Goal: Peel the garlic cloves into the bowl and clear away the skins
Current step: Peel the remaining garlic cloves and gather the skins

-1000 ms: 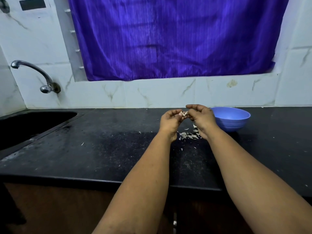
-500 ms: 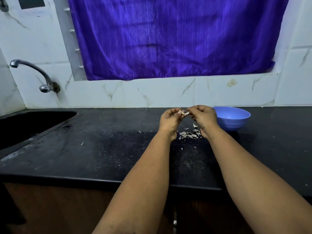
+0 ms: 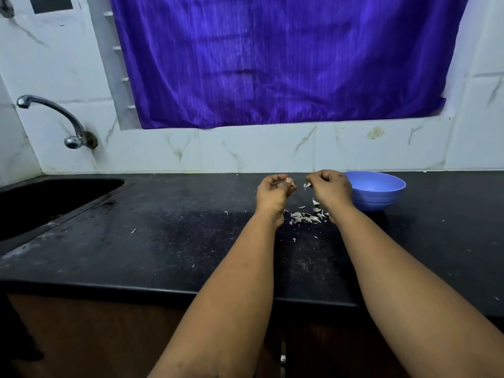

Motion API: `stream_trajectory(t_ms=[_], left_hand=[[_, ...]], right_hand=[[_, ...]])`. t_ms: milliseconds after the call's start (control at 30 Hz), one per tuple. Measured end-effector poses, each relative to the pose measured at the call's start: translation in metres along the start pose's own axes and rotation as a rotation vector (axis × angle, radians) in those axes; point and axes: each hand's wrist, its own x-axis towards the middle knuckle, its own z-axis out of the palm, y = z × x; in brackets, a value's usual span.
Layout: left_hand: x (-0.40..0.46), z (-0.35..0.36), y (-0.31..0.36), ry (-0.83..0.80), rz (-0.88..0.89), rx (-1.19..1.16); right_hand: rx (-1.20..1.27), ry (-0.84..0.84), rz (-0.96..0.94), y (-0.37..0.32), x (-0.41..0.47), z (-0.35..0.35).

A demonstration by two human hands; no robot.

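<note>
My left hand (image 3: 274, 193) is held above the black counter with its fingers curled round a garlic clove (image 3: 289, 181), of which only a pale tip shows. A small gap to the right, my right hand (image 3: 330, 190) pinches a white scrap of garlic skin (image 3: 307, 185) at its fingertips. A heap of white skins (image 3: 305, 217) lies on the counter below and between my wrists. The blue bowl (image 3: 381, 199) stands just right of my right hand; its inside is largely hidden from here.
The black counter (image 3: 169, 241) carries scattered skin flecks. A dark sink (image 3: 49, 197) is set in at the left, under a metal tap (image 3: 54, 118). A purple curtain (image 3: 272, 61) hangs over the white tiled wall behind.
My hands were together on the clove; now they have drawn apart, the right one pulling away a scrap of skin while the left keeps the clove.
</note>
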Motion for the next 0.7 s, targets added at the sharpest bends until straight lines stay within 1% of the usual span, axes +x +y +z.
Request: stream_trajectory(t_ms=[200,333,500,700], left_hand=[[-0.0004,-0.0019,-0.002,-0.005,-0.004,0.066],[-0.0001,-0.003,-0.0035,-0.009,0.02,0.132],[0.0012,-0.0036,-0.004,0.026,0.011,0.176],[0.0012,-0.0017,-0.0039,0.03,-0.001,0.156]], right_hand=[[0.01,-0.072,-0.011,0.0051,-0.002,-0.002],[-0.091,-0.089,-0.049,0.0052,-0.0029,-0.0025],[-0.198,-0.11,-0.043,0.0068,-0.0015,-0.0017],[-0.093,-0.117,-0.028,0.0078,-0.0013,-0.0008]])
